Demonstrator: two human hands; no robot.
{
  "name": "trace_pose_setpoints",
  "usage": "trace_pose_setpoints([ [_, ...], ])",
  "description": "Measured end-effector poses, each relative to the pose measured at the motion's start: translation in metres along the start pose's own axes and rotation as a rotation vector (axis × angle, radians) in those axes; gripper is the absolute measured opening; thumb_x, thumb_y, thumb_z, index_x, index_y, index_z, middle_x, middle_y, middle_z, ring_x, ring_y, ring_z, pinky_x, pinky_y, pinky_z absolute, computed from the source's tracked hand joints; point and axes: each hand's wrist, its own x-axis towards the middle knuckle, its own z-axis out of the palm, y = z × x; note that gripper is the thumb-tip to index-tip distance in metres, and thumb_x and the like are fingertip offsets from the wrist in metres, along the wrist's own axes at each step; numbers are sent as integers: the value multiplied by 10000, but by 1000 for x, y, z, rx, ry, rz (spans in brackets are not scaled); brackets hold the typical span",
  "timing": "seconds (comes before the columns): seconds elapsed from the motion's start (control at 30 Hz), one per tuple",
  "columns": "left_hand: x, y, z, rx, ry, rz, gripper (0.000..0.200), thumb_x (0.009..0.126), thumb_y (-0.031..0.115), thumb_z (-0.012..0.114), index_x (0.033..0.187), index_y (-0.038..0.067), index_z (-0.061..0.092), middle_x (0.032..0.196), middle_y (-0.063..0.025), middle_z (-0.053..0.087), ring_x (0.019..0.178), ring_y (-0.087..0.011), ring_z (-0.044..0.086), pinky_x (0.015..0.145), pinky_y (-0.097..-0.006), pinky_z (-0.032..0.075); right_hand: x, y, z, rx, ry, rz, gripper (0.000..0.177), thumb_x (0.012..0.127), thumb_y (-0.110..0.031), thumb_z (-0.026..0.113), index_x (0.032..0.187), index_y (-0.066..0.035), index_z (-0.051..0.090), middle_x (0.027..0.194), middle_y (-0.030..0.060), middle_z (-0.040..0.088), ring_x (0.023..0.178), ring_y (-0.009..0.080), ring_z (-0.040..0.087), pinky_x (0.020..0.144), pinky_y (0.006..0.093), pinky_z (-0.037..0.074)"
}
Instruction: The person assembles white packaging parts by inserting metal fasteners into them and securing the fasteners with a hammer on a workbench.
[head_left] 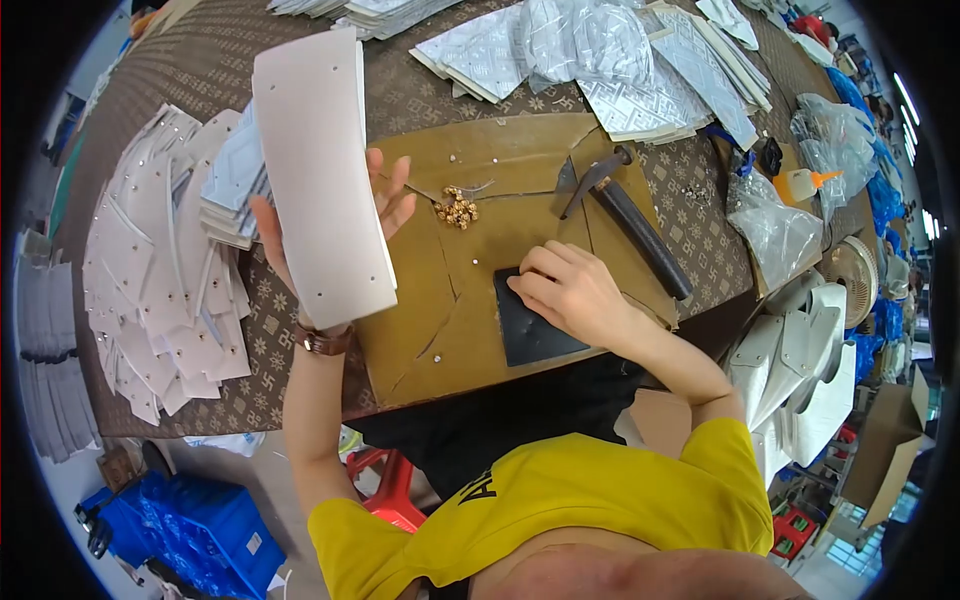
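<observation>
Off-white and stiff, the long curved panel with small punched holes (325, 180) stands raised above the left edge of the tan leather work mat (450, 320). From my remote seat I see the left hand (390, 205) gripping it from behind, thumb on its left edge and fingers curled round its right edge, closed firmly on it. The right hand (570, 290) lies on the flat black square pad (530, 335) that rests on the mat, its fingers bent loosely with the tips pressing the pad and grasping nothing. Just beyond lie a small heap of gold-coloured rivets (457, 208) and a black-handled hammer (625, 215). On the brown patterned tabletop (690, 225), a spread pile of similar white panels (160, 270) sits to the left and silver embossed pieces (600, 70) lie at the far side.
</observation>
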Motion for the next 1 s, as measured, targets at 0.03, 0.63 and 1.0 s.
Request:
trace_pose_setpoints([
  [0.03,6,3,-10,-7,10,0,846,982,580,616,1608,62,383,1641,-254,329,1191,-272,586,890,-392,552,-5,-1,3,-19,39,-6,93,853,-53,778,916,-70,711,891,57,631,808,277,633,687,382,531],
  [0.63,-1,-13,-19,1730,-1001,15,288,833,274,863,1110,207,821,902,-25,663,775,-244,681,702,-330,531,-39,-27,-10,999,213,750,172,1064,-59,640,1221,-25,581,970,34,702,777,47,644,623,213,521],
  [1.0,-10,-30,-14,1784,-967,26,361,809,272,861,1164,240,801,1200,-61,596,893,-275,701,768,-400,559,-32,-25,0,586,167,651,92,1004,-44,720,1084,2,727,879,32,720,711,49,618,622,225,491],
])
